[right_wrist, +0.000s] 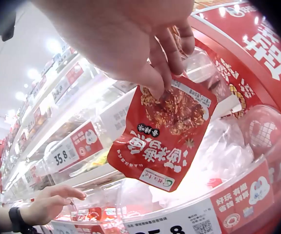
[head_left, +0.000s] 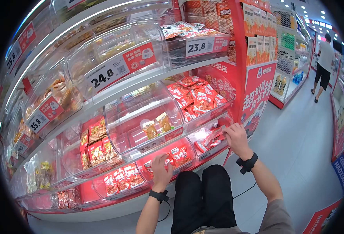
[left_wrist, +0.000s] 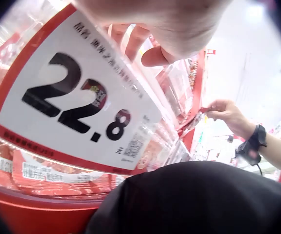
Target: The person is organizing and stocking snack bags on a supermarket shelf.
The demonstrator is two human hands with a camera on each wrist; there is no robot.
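My right hand (head_left: 237, 138) pinches a red snack packet (right_wrist: 165, 134) by its top edge, thumb on one side and fingers on the other. The packet hangs over the lower right bin (head_left: 204, 155), which holds white plastic bags and red packets. My left hand (head_left: 162, 171) is at the neighbouring bin of red packets (head_left: 181, 155), its fingers loosely bent and holding nothing visible. Under that hand in the left wrist view is a large price label (left_wrist: 72, 97) reading 22.8. Red packets (left_wrist: 57, 175) show beneath the label.
Clear bins of snacks fill the shelves, with red packets (head_left: 197, 95) above my right hand. A red sign panel (head_left: 254, 91) stands at the shelf end. My knees (head_left: 203, 187) are close to the lowest bins. A person (head_left: 325, 64) walks in the aisle.
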